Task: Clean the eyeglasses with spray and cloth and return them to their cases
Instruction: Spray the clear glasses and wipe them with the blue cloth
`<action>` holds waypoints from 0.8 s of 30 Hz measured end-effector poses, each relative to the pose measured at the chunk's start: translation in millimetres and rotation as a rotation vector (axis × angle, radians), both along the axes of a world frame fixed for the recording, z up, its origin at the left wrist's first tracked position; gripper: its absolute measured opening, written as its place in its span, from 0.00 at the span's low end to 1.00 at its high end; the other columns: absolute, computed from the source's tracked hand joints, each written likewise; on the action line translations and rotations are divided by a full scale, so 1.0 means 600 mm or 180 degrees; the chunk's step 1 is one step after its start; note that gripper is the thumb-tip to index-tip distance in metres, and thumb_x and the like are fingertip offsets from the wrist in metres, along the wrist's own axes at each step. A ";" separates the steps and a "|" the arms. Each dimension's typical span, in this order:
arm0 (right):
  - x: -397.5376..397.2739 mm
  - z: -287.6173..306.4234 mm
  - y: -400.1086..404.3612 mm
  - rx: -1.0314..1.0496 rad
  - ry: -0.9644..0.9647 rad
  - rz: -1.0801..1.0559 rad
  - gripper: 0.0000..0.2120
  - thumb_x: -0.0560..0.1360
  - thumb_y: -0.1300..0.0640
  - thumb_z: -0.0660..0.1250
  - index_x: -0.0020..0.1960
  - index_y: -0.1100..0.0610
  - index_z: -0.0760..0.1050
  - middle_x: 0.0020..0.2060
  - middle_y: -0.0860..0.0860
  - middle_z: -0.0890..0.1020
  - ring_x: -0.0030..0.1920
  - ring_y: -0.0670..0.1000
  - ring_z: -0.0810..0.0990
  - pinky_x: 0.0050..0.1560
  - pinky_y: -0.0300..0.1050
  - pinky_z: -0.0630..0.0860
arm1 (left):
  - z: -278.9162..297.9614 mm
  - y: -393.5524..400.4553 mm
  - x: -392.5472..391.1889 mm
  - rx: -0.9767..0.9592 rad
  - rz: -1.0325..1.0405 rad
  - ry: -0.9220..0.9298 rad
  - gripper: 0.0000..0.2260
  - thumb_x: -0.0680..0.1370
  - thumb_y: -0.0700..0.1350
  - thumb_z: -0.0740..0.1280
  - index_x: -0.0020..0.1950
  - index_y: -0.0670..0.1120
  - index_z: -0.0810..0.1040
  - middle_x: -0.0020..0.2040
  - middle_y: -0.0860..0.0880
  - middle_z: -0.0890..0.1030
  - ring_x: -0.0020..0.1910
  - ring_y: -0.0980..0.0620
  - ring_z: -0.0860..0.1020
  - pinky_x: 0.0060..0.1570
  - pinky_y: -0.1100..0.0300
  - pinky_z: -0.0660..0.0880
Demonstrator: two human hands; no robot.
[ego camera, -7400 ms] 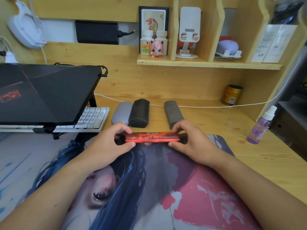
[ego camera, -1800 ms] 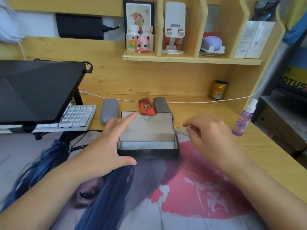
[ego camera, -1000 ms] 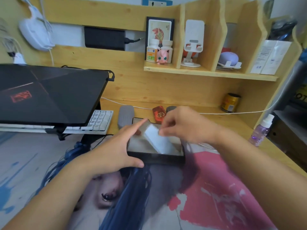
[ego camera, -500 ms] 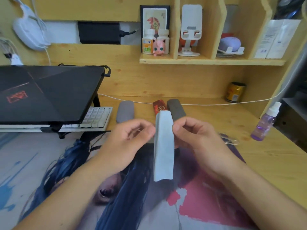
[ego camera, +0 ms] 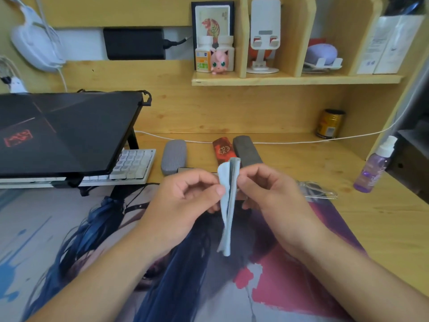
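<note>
A pale blue cloth (ego camera: 228,205) is pinched upright between the left hand (ego camera: 185,201) and right hand (ego camera: 271,196) above the desk mat (ego camera: 313,263); clear eyeglasses (ego camera: 318,190) are seen lying just right of the hands, the purple spray bottle (ego camera: 373,168) farther right, three closed cases (ego camera: 246,151) behind

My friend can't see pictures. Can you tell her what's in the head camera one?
Two hands, the left hand and right hand, pinch a folded pale blue cloth above a printed desk mat. Behind them lie a grey case, a red case and a dark case. Clear eyeglasses and a purple spray bottle sit to the right.
</note>
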State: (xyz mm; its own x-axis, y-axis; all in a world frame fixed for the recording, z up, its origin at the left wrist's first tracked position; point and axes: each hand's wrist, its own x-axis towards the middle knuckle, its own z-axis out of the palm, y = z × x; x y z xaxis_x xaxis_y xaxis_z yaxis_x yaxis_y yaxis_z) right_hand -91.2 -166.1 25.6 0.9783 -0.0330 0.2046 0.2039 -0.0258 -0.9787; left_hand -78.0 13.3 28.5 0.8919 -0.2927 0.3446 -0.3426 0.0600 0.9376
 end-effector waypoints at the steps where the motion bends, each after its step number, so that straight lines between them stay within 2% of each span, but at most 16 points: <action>1: 0.001 0.003 0.000 0.0097 0.0035 -0.0255 0.05 0.81 0.63 0.65 0.47 0.60 0.79 0.35 0.54 0.82 0.33 0.49 0.79 0.36 0.44 0.74 | 0.002 -0.001 -0.001 -0.0046 0.0121 -0.0035 0.05 0.77 0.36 0.72 0.42 0.43 0.83 0.35 0.49 0.82 0.35 0.53 0.78 0.40 0.62 0.77; 3: -0.001 0.014 -0.003 0.0348 0.0023 -0.0639 0.06 0.81 0.63 0.63 0.46 0.60 0.76 0.31 0.53 0.78 0.29 0.49 0.74 0.31 0.44 0.72 | 0.006 0.000 -0.001 -0.0208 0.0328 -0.0006 0.06 0.75 0.40 0.71 0.39 0.47 0.82 0.35 0.51 0.81 0.35 0.55 0.77 0.39 0.61 0.75; 5: -0.007 0.023 -0.004 0.0406 -0.0203 -0.0792 0.08 0.82 0.60 0.63 0.45 0.60 0.74 0.31 0.53 0.77 0.29 0.50 0.75 0.31 0.44 0.73 | 0.011 0.003 -0.001 -0.0366 0.0413 0.0133 0.03 0.71 0.45 0.72 0.38 0.49 0.81 0.36 0.51 0.78 0.36 0.54 0.75 0.41 0.57 0.71; 7: -0.013 0.026 0.003 0.0303 -0.0388 -0.0812 0.08 0.81 0.57 0.64 0.44 0.58 0.74 0.34 0.51 0.79 0.34 0.50 0.78 0.38 0.46 0.77 | 0.015 0.005 -0.001 -0.0588 0.0337 0.0360 0.04 0.69 0.46 0.72 0.37 0.48 0.78 0.37 0.48 0.74 0.38 0.51 0.72 0.43 0.54 0.66; 10: -0.014 0.018 0.012 -0.0126 -0.0381 -0.0700 0.04 0.75 0.50 0.68 0.46 0.50 0.76 0.40 0.45 0.81 0.45 0.54 0.81 0.54 0.57 0.79 | 0.022 0.009 -0.002 -0.1113 -0.0032 0.0843 0.03 0.72 0.41 0.67 0.39 0.44 0.75 0.37 0.45 0.75 0.38 0.49 0.74 0.40 0.57 0.71; 12: -0.013 0.016 0.014 -0.0209 -0.0273 -0.0553 0.10 0.72 0.46 0.68 0.51 0.47 0.77 0.45 0.42 0.81 0.50 0.52 0.81 0.58 0.57 0.78 | 0.028 0.015 -0.002 -0.1241 -0.0286 0.1001 0.02 0.73 0.42 0.65 0.40 0.44 0.74 0.38 0.46 0.77 0.38 0.49 0.76 0.39 0.58 0.73; 14: -0.010 0.014 0.009 -0.0238 -0.0217 -0.0309 0.18 0.70 0.44 0.70 0.60 0.42 0.75 0.54 0.40 0.81 0.55 0.43 0.80 0.64 0.53 0.76 | 0.031 0.025 0.002 -0.1358 -0.0525 0.1098 0.02 0.72 0.40 0.66 0.40 0.46 0.76 0.40 0.47 0.79 0.40 0.49 0.78 0.40 0.57 0.75; 17: -0.010 0.019 -0.001 -0.0560 -0.0144 0.0505 0.34 0.70 0.44 0.73 0.74 0.39 0.66 0.68 0.36 0.74 0.69 0.35 0.69 0.73 0.48 0.68 | 0.041 0.043 0.003 -0.1663 -0.0884 0.1162 0.08 0.68 0.43 0.70 0.46 0.46 0.75 0.45 0.47 0.81 0.45 0.49 0.80 0.44 0.56 0.79; 19: -0.009 0.022 -0.002 -0.0852 -0.0092 0.1088 0.37 0.73 0.49 0.73 0.78 0.44 0.62 0.72 0.40 0.72 0.74 0.38 0.65 0.76 0.49 0.62 | 0.049 0.055 0.003 -0.1751 -0.1035 0.1112 0.12 0.68 0.45 0.71 0.49 0.45 0.76 0.48 0.46 0.81 0.48 0.48 0.80 0.48 0.54 0.79; 20: -0.009 0.021 -0.003 -0.0922 -0.0081 0.1286 0.35 0.74 0.54 0.73 0.77 0.49 0.64 0.71 0.45 0.74 0.74 0.44 0.68 0.76 0.52 0.62 | 0.053 0.060 0.003 -0.1713 -0.1072 0.1065 0.13 0.67 0.45 0.71 0.50 0.44 0.77 0.48 0.46 0.82 0.48 0.48 0.80 0.49 0.55 0.79; 23: -0.015 0.032 -0.010 -0.0696 0.0204 0.1562 0.23 0.73 0.60 0.74 0.64 0.68 0.75 0.61 0.68 0.79 0.63 0.64 0.79 0.66 0.72 0.70 | 0.060 0.068 -0.002 -0.1513 -0.1045 0.1021 0.07 0.68 0.45 0.70 0.44 0.45 0.80 0.47 0.44 0.84 0.43 0.48 0.81 0.44 0.58 0.80; 24: -0.017 0.038 -0.019 -0.0610 0.0346 0.1659 0.22 0.72 0.59 0.74 0.60 0.71 0.76 0.58 0.71 0.79 0.57 0.64 0.81 0.60 0.73 0.72 | 0.064 0.068 -0.004 -0.1419 -0.0912 0.1023 0.04 0.70 0.44 0.67 0.43 0.45 0.79 0.46 0.43 0.83 0.42 0.47 0.81 0.42 0.58 0.79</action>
State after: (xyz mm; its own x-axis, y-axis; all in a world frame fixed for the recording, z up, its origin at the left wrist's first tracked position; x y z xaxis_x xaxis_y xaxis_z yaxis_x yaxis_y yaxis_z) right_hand -101.4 -177.3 48.6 0.8710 0.4880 0.0566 0.1356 -0.1281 -0.9825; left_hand -80.2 54.4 66.7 0.8786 -0.4258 0.2160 0.0406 0.5174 0.8548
